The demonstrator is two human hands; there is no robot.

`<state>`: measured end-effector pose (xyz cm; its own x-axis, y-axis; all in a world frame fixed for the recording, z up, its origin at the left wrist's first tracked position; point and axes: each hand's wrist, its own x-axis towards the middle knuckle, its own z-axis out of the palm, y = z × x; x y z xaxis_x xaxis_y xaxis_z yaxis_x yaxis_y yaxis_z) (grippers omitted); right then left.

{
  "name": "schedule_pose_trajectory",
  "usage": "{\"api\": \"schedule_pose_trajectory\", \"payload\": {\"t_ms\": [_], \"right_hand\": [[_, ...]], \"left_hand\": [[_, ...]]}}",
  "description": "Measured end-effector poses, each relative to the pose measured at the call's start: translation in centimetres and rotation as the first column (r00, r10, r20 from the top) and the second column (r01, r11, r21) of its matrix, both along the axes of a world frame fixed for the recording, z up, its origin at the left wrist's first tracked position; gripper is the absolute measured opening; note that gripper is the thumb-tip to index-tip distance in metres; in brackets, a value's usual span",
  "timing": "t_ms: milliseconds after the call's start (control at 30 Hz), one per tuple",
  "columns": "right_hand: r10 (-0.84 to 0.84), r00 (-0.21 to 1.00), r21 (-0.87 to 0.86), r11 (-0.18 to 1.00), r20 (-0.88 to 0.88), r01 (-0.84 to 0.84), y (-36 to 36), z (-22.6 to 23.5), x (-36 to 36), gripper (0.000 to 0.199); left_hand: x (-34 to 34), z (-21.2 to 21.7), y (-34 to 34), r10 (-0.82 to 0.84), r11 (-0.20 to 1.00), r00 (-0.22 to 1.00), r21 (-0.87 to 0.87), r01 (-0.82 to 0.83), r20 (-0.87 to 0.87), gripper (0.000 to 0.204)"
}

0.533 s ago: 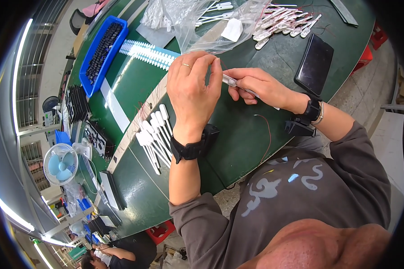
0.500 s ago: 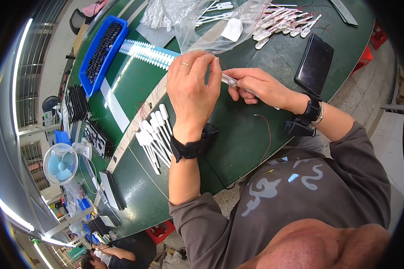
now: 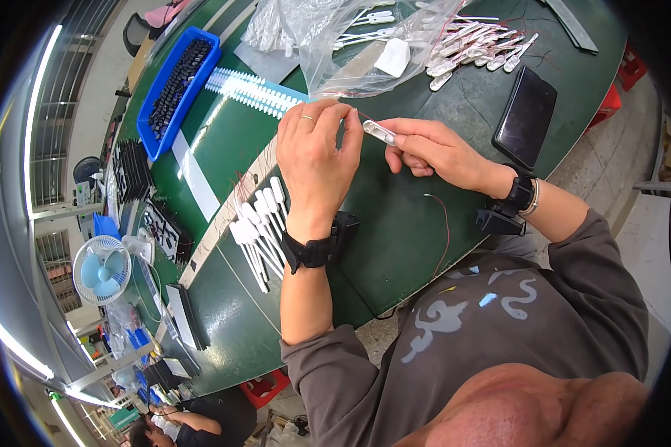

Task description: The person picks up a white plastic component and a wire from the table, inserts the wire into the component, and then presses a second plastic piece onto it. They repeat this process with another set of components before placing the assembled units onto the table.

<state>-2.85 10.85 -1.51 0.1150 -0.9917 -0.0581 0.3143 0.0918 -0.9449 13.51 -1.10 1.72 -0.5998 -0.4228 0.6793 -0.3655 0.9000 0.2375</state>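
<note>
Indoors, the right hand grips a smooth, white paddle-shaped piece over a glossy green table; whether the left hand's bunched fingertips pinch a thin red wire is unclear. Leftward stands a fan.

Bench is spreading under everything near. Stick is sitting in right hand, its end pointing at left hand. Stick bundle is lying left of left wrist. Tray is sitting far left, beyond bundle, small parts lying in it. Strip sheet is lying between tray and left hand. Plastic bag is lying behind left hand; wired pile is sitting right of bag. Flat slab is lying right of pile, behind right wrist. Loose wire is lying before right hand.
</note>
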Motion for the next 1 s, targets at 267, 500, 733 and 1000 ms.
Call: {"api": "schedule_pose_trajectory", "payload": {"t_ms": [267, 500, 733, 1000], "right_hand": [[-0.02, 1.0, -0.018, 1.0, -0.02, 0.019, 0.2, 0.1, 0.1, 0.042], [-0.055, 0.993, -0.058, 0.997, -0.101, 0.049, -0.1, -0.1, 0.0, 0.039], [-0.066, 0.992, -0.044, 0.997, -0.109, 0.061, 0.0, 0.2, -0.1, 0.038], [-0.057, 0.989, -0.014, 0.998, -0.137, 0.055, 0.0, 0.4, -0.1, 0.035]], "left_hand": [[0.3, 0.5, 0.1, -0.028, 0.999, 0.999, 0.037, 0.027, 0.019, 0.009], [1.1, 1.8, 0.0, -0.054, 0.994, 0.998, 0.096, 0.05, 0.04, 0.008], [1.2, 1.7, -0.2, -0.056, 0.992, 0.997, 0.118, 0.049, 0.053, 0.008], [0.9, 1.7, -0.1, -0.062, 0.99, 0.997, 0.128, 0.056, 0.038, 0.007]]}}
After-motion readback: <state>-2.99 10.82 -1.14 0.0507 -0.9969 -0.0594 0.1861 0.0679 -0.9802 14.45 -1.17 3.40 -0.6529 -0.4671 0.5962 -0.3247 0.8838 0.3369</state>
